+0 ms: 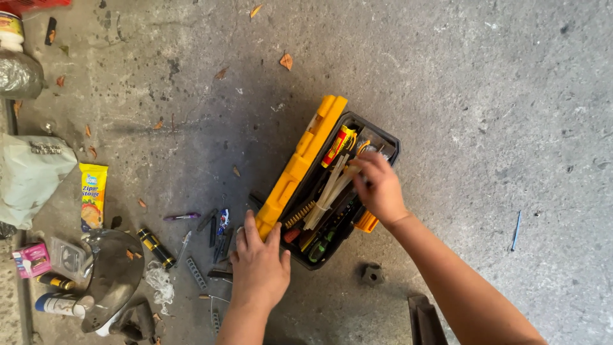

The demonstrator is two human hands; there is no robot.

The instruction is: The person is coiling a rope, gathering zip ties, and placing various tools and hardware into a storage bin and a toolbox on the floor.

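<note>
**Both hands at the open toolbox**

Top-down over a concrete floor (485, 96), and the toolbox (383, 142) sits dead centre, black tray with its yellow lid (300, 163) swung open to the left. The left hand (258, 265) lies flat, fingers spread and relaxed, fingertips touching the lower end of the lid, gripping nothing. The right hand (378, 186) reaches in from the right, over the tray, fingers pinched on the top end of a bundle of pale sticks (325, 198) that runs diagonally down through the box. Just above that hand, a red and yellow tube (337, 147) lies in the tray; below the sticks, screwdriver handles crowd the bottom corner, hard to sort out.

Left of the box, just beside the left hand, small tools (217, 233) are scattered on the floor. Farther left: a black and gold cylinder (156, 248), a yellow packet (93, 195), a grey bag (32, 176). A small black block (371, 275) sits below the toolbox.
</note>
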